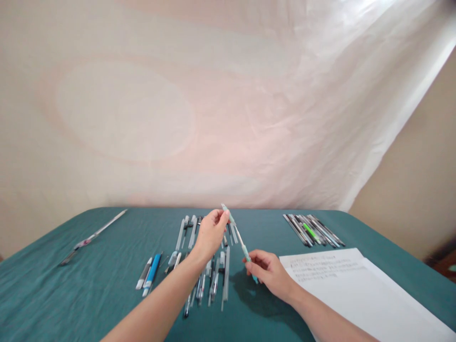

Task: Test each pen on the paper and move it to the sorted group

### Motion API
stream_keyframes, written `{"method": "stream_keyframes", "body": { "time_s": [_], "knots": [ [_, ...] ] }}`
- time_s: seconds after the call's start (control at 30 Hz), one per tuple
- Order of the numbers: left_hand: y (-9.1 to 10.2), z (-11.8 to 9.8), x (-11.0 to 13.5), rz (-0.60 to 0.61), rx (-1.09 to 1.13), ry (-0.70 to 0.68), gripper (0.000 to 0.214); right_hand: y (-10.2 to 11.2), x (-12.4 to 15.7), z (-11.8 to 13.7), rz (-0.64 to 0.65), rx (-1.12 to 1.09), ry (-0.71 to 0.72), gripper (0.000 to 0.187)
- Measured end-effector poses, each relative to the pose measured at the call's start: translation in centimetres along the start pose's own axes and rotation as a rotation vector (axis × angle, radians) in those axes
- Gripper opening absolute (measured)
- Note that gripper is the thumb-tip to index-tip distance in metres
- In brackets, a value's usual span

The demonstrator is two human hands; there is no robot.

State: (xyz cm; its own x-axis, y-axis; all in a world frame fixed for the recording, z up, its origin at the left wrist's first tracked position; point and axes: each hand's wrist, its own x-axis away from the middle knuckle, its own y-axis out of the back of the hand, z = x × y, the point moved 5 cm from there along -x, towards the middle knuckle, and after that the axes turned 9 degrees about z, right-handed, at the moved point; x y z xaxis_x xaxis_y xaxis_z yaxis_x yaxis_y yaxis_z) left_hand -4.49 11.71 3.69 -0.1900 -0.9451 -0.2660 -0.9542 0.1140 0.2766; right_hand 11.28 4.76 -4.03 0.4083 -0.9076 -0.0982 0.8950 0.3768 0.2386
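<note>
A slim pen with pale teal ends (pixel 244 250) slants between my hands above the table. A thin whitish middle, which looks like a refill, shows between its two teal parts. My left hand (pixel 213 231) pinches the upper teal part near the pointed tip. Lower down, my right hand (pixel 265 268) closes its fingers round the other teal part. Beneath and beside my left forearm lie several clear pen parts (pixel 226 273), such as barrels, caps and refills. My left hand and arm hide some of them.
Several pens (pixel 313 231), one bright green, lie in a row at the back right. White paper sheets (pixel 331 285) with writing are at the right. A blue pen-like item (pixel 152 273) lies left of centre. One long thin item (pixel 93 236) rests far left on the green cloth.
</note>
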Motion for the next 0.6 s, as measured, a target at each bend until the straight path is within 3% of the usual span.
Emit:
{"method": "stream_keyframes", "body": {
  "time_s": [0.6],
  "knots": [
    [-2.6,0.1,1.5,0.109,-0.111,-0.081,0.031,0.2,-0.1,-0.1,-0.037,-0.037,-0.019,0.036]
  ]
}}
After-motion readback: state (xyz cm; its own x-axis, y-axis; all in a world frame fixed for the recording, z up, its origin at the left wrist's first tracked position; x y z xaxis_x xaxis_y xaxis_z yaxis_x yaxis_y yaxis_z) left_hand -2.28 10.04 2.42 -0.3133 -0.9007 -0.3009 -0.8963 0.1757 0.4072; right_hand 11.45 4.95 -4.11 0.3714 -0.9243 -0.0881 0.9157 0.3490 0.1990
